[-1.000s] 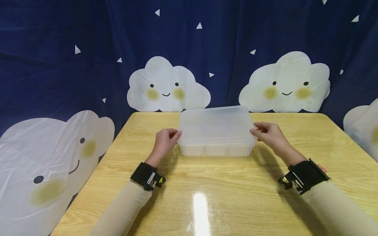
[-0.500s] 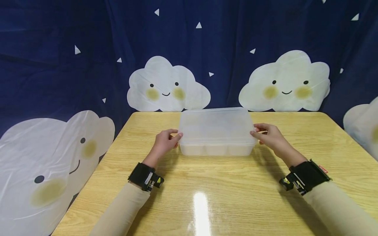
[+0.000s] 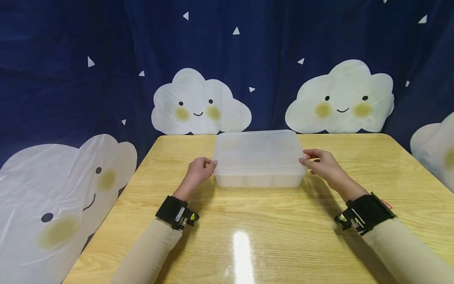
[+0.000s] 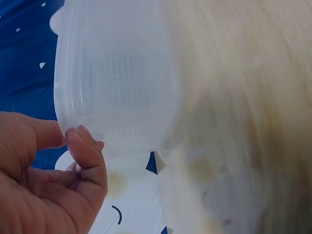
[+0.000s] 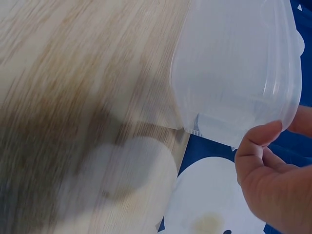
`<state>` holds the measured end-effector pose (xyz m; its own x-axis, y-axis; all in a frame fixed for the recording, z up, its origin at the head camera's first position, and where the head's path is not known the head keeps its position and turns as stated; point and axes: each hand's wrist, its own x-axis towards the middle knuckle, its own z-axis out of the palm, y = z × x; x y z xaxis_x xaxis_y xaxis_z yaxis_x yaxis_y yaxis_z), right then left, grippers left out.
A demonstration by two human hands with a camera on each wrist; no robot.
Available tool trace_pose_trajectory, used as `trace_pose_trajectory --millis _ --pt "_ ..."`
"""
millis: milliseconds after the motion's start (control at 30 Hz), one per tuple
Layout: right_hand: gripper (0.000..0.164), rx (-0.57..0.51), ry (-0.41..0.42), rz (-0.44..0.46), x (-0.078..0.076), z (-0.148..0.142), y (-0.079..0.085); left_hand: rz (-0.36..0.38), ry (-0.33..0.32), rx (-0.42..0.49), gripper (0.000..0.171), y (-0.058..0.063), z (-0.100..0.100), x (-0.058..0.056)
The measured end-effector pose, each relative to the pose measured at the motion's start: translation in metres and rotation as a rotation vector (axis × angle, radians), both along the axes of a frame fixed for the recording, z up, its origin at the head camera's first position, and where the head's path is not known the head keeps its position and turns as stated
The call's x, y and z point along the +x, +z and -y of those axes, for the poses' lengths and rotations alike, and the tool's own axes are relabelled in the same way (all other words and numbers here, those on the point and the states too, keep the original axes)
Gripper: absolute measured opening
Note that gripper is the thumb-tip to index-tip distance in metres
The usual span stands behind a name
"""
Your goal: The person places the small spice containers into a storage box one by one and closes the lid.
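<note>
A translucent plastic storage box point(image 3: 260, 181), rectangular and with compartments showing through its front wall, stands on the table. Its frosted lid point(image 3: 259, 152) lies over the top. At the lid's left front corner my left hand point(image 3: 200, 170) pinches the rim; the left wrist view shows the thumb and a finger of that hand point(image 4: 58, 180) at the edge. My right hand point(image 3: 323, 165) holds the opposite edge the same way, its thumb against the rim in the right wrist view, where the box wall point(image 5: 219, 73) appears beside the hand point(image 5: 273, 170). Inside, nothing is clearly visible.
The wooden table point(image 3: 283, 232) carries the box near its far side. Behind it hangs a dark blue curtain point(image 3: 269, 51) with white cloud shapes and small triangles. Each wrist wears a black strap with a small camera.
The lid's raised far edge, higher at the right, has come down slightly and lies more level. My left fingers have shifted a little at the corner. The box stays in place.
</note>
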<state>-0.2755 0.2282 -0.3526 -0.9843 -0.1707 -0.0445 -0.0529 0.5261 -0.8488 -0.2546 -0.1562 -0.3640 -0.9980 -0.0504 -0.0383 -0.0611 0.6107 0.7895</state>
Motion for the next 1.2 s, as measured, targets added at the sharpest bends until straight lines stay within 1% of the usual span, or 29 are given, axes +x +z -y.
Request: trace_pose_trajectory --millis 133,200,267,400,533,767,1000,1100,1200 --pt "0.066 0.001 0.015 0.011 0.0018 0.0005 0.0009 -0.020 -0.011 -0.019 0.033 -0.0023 -0.0002 0.0014" --pt "0.068 0.004 0.025 0.031 0.0027 -0.0004 0.0017 -0.029 -0.020 -0.033 0.032 -0.0025 -0.0009 0.0020" --pt "0.072 0.012 0.041 0.065 0.0033 -0.0022 0.0031 -0.034 -0.026 -0.052 0.031 -0.0023 -0.0019 0.0021" --pt "0.079 0.019 0.068 0.161 0.0031 -0.0056 0.0037 -0.033 -0.026 -0.053 0.032 -0.0023 -0.0032 0.0018" --pt "0.075 0.020 0.091 0.214 0.0031 -0.0054 0.0028 -0.026 -0.030 -0.047 0.034 -0.0032 -0.0029 0.0012" --pt "0.068 0.069 0.120 0.189 0.0036 -0.0016 0.0038 -0.008 -0.034 -0.040 0.034 -0.0035 -0.0017 0.0019" --pt "0.066 0.095 0.096 0.171 0.0019 -0.0003 0.0053 -0.032 -0.032 -0.049 0.037 -0.0069 -0.0036 0.0015" --pt "0.066 0.103 0.087 0.160 0.0021 0.0000 0.0052 -0.031 -0.023 -0.045 0.037 -0.0061 -0.0044 0.0029" --pt "0.064 0.119 0.083 0.157 0.0023 0.0032 0.0046 -0.013 -0.048 -0.087 0.035 -0.0012 -0.0011 0.0046"
